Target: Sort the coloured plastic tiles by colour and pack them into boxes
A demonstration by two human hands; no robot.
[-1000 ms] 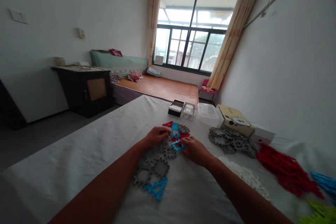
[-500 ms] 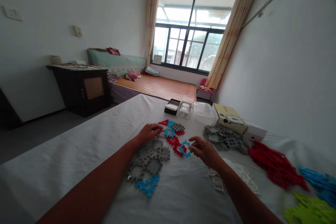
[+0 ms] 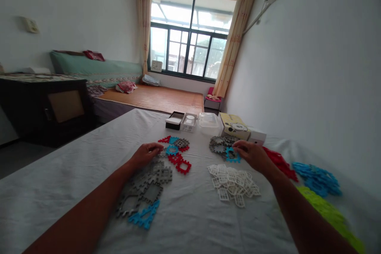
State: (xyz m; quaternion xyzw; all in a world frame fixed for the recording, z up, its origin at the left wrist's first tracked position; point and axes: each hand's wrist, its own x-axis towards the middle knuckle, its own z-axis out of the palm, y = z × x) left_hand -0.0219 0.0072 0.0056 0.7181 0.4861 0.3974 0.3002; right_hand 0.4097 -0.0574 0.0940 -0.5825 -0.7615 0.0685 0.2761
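Note:
My right hand [image 3: 248,152] pinches a blue square toothed building piece [image 3: 232,154] by its edge, in front of the pile of grey toothed pieces [image 3: 218,145]. My left hand [image 3: 146,154] is closed, fingertips together beside the joined red, blue and grey pieces; whether anything small is between them I cannot make out. Close to those fingertips lies a blue ring piece [image 3: 172,150], with a red square piece [image 3: 183,166] nearer me. Below my left hand a group of grey pieces [image 3: 151,191] lies flat, a blue triangle piece [image 3: 145,215] at its near end.
White lattice pieces [image 3: 233,182] lie in a heap at centre right. Red pieces [image 3: 276,160], blue pieces [image 3: 317,178] and lime pieces [image 3: 327,212] are piled along the right. At the back stand a black box [image 3: 174,121], a clear plastic tub [image 3: 208,124] and a yellow box [image 3: 235,126].
My right hand has moved right and away from the joined pieces, carrying the blue square piece to the grey pile. My left hand stays by the joined pieces. The view has turned right.

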